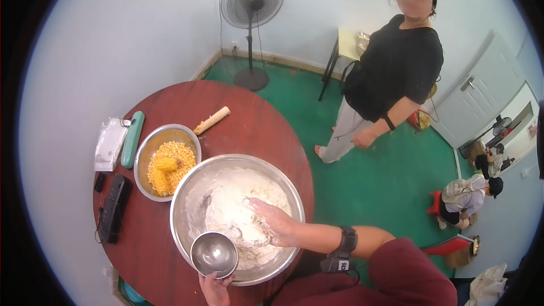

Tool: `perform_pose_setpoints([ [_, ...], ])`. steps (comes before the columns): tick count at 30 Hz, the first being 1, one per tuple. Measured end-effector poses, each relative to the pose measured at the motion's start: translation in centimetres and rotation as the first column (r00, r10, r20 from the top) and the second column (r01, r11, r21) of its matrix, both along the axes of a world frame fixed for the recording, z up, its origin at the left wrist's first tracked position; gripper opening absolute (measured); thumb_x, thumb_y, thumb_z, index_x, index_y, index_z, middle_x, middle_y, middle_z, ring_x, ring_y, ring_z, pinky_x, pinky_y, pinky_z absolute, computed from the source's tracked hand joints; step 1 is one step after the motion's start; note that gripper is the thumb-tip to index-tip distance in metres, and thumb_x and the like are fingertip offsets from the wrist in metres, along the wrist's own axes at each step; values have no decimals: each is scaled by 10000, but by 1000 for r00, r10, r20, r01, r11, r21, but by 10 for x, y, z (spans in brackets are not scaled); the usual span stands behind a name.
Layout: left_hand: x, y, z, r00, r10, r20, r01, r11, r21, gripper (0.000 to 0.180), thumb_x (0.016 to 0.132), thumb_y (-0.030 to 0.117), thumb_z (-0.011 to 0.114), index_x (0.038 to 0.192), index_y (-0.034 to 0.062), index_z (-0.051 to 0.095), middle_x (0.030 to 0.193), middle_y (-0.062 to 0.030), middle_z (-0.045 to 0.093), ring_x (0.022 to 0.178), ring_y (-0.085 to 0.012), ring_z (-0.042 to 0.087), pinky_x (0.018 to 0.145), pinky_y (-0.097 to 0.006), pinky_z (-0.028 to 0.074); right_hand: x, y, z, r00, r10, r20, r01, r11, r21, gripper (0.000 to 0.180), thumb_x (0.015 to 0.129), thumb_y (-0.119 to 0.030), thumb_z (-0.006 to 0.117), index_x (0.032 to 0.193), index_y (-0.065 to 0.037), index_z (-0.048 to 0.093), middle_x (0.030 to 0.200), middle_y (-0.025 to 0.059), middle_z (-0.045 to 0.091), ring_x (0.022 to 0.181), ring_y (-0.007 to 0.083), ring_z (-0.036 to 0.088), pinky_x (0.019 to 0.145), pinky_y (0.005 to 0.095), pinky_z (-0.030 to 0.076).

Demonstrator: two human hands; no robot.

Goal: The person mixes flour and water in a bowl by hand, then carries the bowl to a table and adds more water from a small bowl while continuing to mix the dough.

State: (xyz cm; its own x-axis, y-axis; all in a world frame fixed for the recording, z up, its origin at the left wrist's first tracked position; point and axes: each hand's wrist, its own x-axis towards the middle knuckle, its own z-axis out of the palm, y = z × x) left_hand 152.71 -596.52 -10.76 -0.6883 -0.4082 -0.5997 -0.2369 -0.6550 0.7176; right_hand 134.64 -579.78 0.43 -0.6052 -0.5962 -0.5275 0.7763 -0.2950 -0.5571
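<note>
A wide metal basin (180, 224) full of white flour (232, 192) stands at the near edge of the round table, the flour clumped and wet-looking in places. Held by its rim in my left hand (215, 290), a small metal bowl (215, 254) tilts over the basin's near left side; only a thin sheen shows inside it. My right hand (271, 222) reaches into the basin from the right, dusted and caked with flour. Its fingers look spread in the flour, with the tips partly buried.
On the red-brown table (255, 130) are a metal bowl of corn kernels and cobs (170, 156), a wooden rolling pin-like stick (212, 120), a green case (132, 140), a white packet (110, 144) and a black power strip (115, 209). A person (391, 68) stands beyond, near a floor fan (251, 28).
</note>
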Motion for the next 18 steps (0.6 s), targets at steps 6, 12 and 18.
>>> perform_pose_setpoints([
  [6, -4, -2, -33, 989, 109, -99, -102, 992, 68, 538, 670, 62, 490, 1187, 22, 346, 1056, -149, 496, 833, -281, 579, 560, -377, 543, 10, 17, 36, 869, 62, -492, -217, 939, -265, 360, 912, -163, 330, 1220, 23, 351, 1206, 124, 419, 1060, 194, 437, 943, 306, 321],
  [12, -13, -5, -8, 989, 147, 2, -147, 988, 55, 504, 683, 17, 479, 1165, -26, 338, 1038, -170, 505, 802, -271, 596, 526, -340, 560, 15, 15, 85, 207, 339, -918, -261, 923, 283, 342, 800, -16, 483, 1128, 53, 413, 1162, 118, 435, 1033, 189, 447, 896, 314, 347],
  [18, -5, -11, -29, 987, 159, -10, -159, 986, 58, 494, 680, 3, 468, 1157, -33, 343, 1004, -181, 516, 773, -263, 602, 531, -321, 557, 17, 8, 68, 609, 379, -696, -527, 850, 2, 329, 810, -29, 474, 1125, 45, 416, 1162, 118, 432, 1035, 184, 444, 896, 310, 346],
])
